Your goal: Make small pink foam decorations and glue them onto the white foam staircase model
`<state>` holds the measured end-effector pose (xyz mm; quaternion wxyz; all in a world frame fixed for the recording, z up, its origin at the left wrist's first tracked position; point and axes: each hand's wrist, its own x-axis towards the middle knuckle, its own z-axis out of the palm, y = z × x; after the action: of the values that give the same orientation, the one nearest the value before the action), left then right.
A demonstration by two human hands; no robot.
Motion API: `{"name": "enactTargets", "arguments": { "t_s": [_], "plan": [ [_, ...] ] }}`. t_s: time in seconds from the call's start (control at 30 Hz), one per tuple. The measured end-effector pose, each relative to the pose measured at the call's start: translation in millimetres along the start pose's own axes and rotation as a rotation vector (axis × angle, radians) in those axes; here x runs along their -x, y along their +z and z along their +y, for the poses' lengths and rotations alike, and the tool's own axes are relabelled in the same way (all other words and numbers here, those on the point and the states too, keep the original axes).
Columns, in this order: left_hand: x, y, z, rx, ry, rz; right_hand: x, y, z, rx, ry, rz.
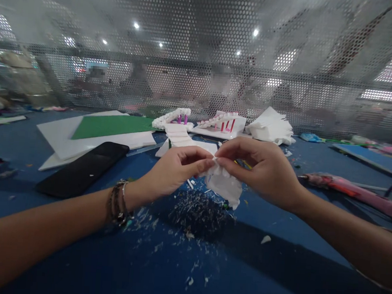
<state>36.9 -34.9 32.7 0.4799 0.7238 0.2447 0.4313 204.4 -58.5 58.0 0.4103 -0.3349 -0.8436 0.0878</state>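
My left hand and my right hand meet at the middle, fingertips nearly touching, above the blue tabletop. Both are closed in a pinch on a thin white tissue, which hangs crumpled below my right fingers. Just behind the hands lies a white stepped paper piece. Beyond it stand a small white model with purple posts and another on a white base with red and pink posts. White scraps are scattered on the table under my hands.
A black phone lies left, near white sheets and a green sheet. A stack of white tissues sits back right. A pink-handled pen-like tool with a cable lies right. Behind rises a perforated metal screen.
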Motion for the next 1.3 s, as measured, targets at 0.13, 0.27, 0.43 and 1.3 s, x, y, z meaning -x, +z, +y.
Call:
{"name": "enactTargets", "arguments": {
  "t_s": [0.13, 0.27, 0.43, 1.3],
  "plan": [
    [0, -0.5, -3, 0.091, -0.031, -0.016, 1, 0, 1, 0.044, -0.007, -0.004],
    [1, 1.6, 1, 0.037, -0.037, 0.008, 0, -1, 1, 0.072, -0.024, -0.028],
    [2, 3.8, 6, -0.026, -0.034, 0.058, -2, -3, -1, 0.159, -0.095, -0.083],
    [1, 6.2, 3, 0.046, -0.078, -0.021, -3, -8, 4, 0.045, -0.066, -0.208]
  ]
}}
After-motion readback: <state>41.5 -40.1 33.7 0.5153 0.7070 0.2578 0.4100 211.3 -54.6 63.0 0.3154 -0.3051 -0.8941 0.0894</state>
